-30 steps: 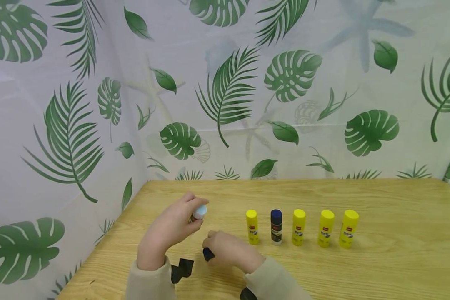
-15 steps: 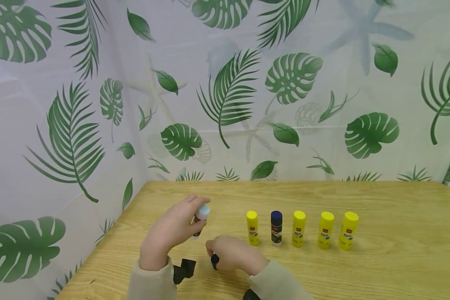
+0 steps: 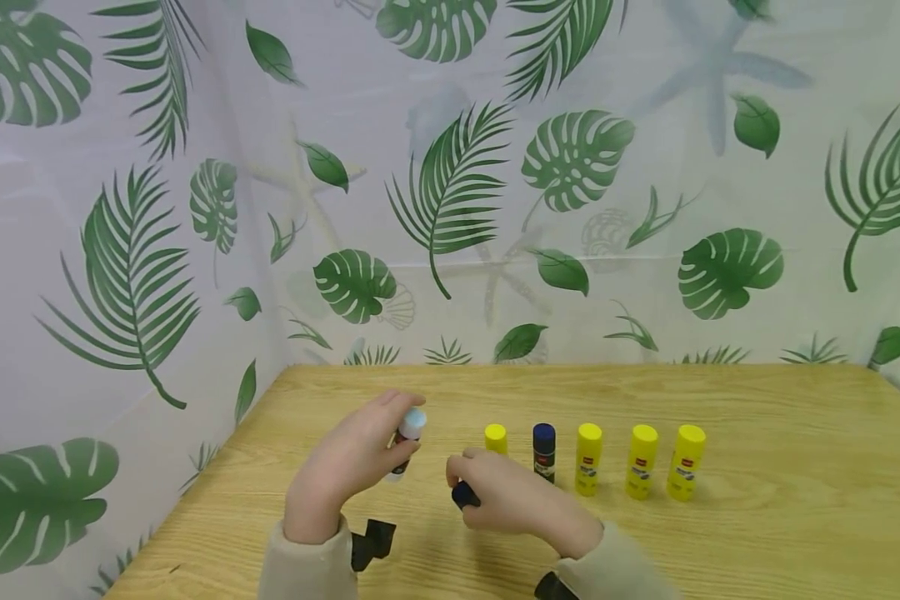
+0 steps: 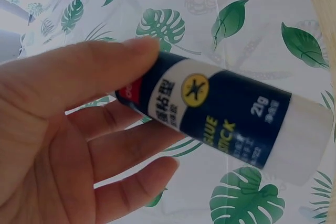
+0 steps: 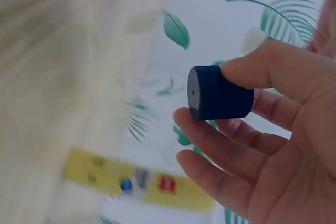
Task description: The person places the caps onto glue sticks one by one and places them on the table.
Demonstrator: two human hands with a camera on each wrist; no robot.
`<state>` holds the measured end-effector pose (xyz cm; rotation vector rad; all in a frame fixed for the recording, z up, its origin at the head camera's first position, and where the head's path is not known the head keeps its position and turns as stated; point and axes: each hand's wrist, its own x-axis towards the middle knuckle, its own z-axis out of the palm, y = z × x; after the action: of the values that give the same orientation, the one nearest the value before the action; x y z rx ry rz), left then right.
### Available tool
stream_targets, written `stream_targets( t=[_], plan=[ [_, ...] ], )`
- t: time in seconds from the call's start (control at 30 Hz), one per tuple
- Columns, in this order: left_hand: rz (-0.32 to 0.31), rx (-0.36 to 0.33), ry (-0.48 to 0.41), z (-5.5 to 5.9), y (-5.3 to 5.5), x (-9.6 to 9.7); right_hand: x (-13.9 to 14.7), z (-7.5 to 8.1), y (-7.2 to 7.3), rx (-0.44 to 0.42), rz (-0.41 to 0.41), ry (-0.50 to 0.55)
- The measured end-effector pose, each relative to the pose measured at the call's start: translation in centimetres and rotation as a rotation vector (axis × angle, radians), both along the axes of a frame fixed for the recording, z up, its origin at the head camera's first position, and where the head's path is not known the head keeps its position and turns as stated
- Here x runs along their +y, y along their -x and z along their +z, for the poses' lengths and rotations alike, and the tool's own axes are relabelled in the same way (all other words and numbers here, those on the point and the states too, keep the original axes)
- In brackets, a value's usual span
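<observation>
My left hand (image 3: 348, 458) grips an uncapped glue stick, its pale top (image 3: 413, 423) facing up in the head view. In the left wrist view its dark blue label (image 4: 220, 116) reads "GLUE STICK" and 21g, with a white section at one end. Pinched between the thumb and fingers of my right hand (image 3: 513, 493) is a dark blue cap (image 5: 223, 93), held above the table and apart from the stick. Just behind that hand stand a yellow glue stick (image 3: 496, 437) and a dark blue-capped one (image 3: 544, 450), both partly hidden by it.
Yellow glue sticks (image 3: 588, 458) continue the upright row to the right on the wooden table (image 3: 787, 467). Behind and to the left hangs a white leaf-patterned cloth (image 3: 465, 333). A black strap piece (image 3: 373, 542) sits at the left wrist.
My right hand has moved right with the cap, toward the row, and now covers part of the nearest sticks. The left hand has shifted slightly right, and more of its glue stick shows.
</observation>
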<state>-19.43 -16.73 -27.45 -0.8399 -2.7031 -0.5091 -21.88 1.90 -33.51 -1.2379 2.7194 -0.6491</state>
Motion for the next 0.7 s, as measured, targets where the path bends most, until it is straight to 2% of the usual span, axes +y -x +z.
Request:
stream_targets(
  t=[0.2,0.47,0.7],
  plan=[
    [-0.03,-0.008,-0.016,0.2,0.2,1.3,3.3,1.0,-0.8,0.058,-0.021,0.063],
    [-0.091,-0.055,-0.036,0.4,0.6,3.7,7.0,2.1,-1.8,0.064,-0.053,0.129],
    [-0.109,-0.034,0.0,0.2,0.8,5.5,8.6,2.8,-2.2,0.131,-0.082,0.169]
  ],
)
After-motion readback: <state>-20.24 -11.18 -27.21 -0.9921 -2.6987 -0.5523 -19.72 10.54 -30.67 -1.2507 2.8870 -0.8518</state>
